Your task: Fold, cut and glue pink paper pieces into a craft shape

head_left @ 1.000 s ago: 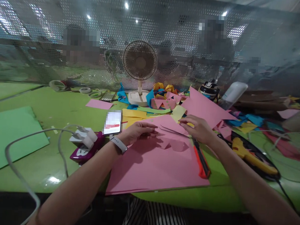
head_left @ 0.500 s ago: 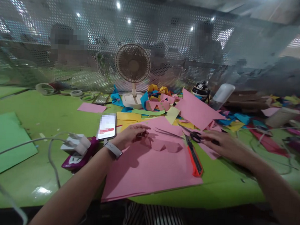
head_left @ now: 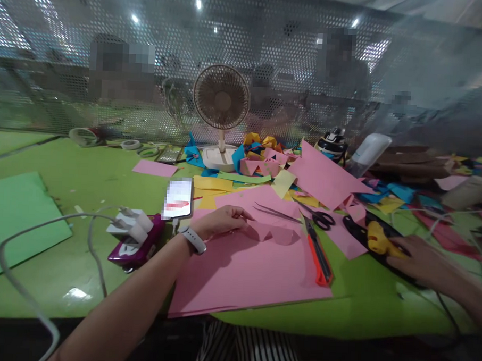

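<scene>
My left hand (head_left: 227, 221) is over a stack of pink paper sheets (head_left: 236, 281), its fingers closed on the left end of a cut pink paper strip (head_left: 283, 234) with a notched lower edge. My right hand (head_left: 419, 260) is at the right, its fingers around the handle of a yellow glue gun (head_left: 377, 238) that lies on a dark base. Between the hands are tweezers (head_left: 277, 212), black-handled scissors (head_left: 322, 220) and a red and black utility knife (head_left: 320, 253), all lying on or beside the pink paper.
A phone (head_left: 178, 198) and a purple power bank (head_left: 132, 250) with white plugs and cables sit left of the paper. Behind stand a small fan (head_left: 221, 97), coloured paper scraps (head_left: 261, 165) and a white-capped bottle (head_left: 370, 154). Green sheets (head_left: 19, 219) lie far left.
My right hand has left the scissors, which now lie on the table, and moved right to the glue gun. My left hand stays at the pink strip. The view has shifted slightly.
</scene>
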`<move>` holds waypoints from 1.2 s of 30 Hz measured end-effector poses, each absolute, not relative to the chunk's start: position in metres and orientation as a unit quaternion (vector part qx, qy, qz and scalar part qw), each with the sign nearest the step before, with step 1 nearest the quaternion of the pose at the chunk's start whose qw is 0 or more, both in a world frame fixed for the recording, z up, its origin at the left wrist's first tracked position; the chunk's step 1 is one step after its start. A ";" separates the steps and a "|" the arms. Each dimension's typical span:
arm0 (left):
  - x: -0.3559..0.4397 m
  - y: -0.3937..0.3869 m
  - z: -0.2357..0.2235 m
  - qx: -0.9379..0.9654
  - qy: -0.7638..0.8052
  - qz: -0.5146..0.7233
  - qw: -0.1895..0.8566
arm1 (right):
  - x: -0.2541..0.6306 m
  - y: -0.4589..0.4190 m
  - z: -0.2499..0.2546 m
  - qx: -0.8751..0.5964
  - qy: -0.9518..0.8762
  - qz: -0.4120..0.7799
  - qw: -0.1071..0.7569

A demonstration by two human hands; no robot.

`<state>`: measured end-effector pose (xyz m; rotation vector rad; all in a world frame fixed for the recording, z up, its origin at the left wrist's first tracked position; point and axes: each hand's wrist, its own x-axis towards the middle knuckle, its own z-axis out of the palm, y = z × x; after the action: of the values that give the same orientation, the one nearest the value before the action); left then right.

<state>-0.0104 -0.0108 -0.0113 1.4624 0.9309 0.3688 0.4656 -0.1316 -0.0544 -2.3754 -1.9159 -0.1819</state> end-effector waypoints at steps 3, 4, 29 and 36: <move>-0.009 -0.009 -0.015 0.650 0.403 0.167 0.622 | 0.477 -0.124 -0.061 -0.751 -0.659 -0.031 0.014; -0.009 -0.008 -0.016 0.652 0.401 0.169 0.622 | 0.481 -0.123 -0.064 -0.754 -0.655 -0.039 0.019; -0.008 -0.005 -0.023 0.723 0.394 0.134 0.552 | 0.257 -0.102 0.015 -0.441 -0.835 0.265 0.197; -0.006 -0.011 -0.018 0.737 0.395 0.143 0.529 | 0.248 -0.092 0.000 -0.430 -0.867 0.184 0.174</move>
<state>-0.0063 -0.0106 -0.0179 1.7609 0.9442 0.3407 0.2483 -0.0924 0.0000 -1.2183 -2.4568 0.5211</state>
